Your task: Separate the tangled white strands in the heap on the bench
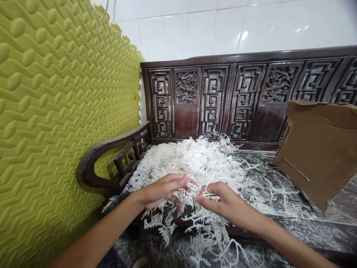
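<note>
Our left hand (163,190), fingers spread among white shredded strands (192,163), just apart from our right hand (220,201), fingers pinched on strands. Pile heaped on seat of carved dark wooden bench (212,100). Torn cardboard sheet (318,149) leaning right; ridged yellow-green foam panel (55,111) left.

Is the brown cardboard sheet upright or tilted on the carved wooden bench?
Tilted: the brown cardboard sheet leans toward the carved wooden bench backrest.
</note>
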Tool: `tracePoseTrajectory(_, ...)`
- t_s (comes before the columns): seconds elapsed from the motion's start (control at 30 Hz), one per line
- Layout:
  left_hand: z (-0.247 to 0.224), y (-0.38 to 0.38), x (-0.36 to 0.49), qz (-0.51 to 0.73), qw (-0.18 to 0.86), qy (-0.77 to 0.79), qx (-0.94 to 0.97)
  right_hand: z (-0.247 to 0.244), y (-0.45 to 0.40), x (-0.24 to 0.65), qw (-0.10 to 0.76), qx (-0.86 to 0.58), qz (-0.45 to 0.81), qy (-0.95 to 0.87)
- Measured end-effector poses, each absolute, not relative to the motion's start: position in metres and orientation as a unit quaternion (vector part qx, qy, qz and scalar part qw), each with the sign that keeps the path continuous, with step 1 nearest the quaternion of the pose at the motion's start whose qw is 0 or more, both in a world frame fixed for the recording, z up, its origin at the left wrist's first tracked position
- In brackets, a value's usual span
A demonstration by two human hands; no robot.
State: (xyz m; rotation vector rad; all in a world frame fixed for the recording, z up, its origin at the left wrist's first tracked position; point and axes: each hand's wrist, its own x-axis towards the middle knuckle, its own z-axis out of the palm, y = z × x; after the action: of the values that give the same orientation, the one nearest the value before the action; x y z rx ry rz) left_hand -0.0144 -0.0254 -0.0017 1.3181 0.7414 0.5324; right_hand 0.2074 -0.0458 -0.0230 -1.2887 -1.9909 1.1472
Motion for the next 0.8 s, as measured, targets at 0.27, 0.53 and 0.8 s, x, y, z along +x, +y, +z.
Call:
tracePoseTrajectory(0.27, -0.018, -0.034, -0.006, 0.146, 0.613, 0.396, 0.668, -0.026, -0.061, 0.206, 0.209, -0.415, 0.378, -0.801)
tracePoseTrajectory(0.53, -0.023, -0.038, -0.003, 0.228, 0.529, 0.374, 0.727, -0.019, -0.071, 0.199, 0.152, -0.397, 0.387, -0.818)
tracePoseTrajectory(0.8, -0.02, -0.01, -0.012, 0.286, 0.593, 0.4, 0.637, -0.001, -0.071, 0.192, 0.211, -0.422, 0.366, -0.802)
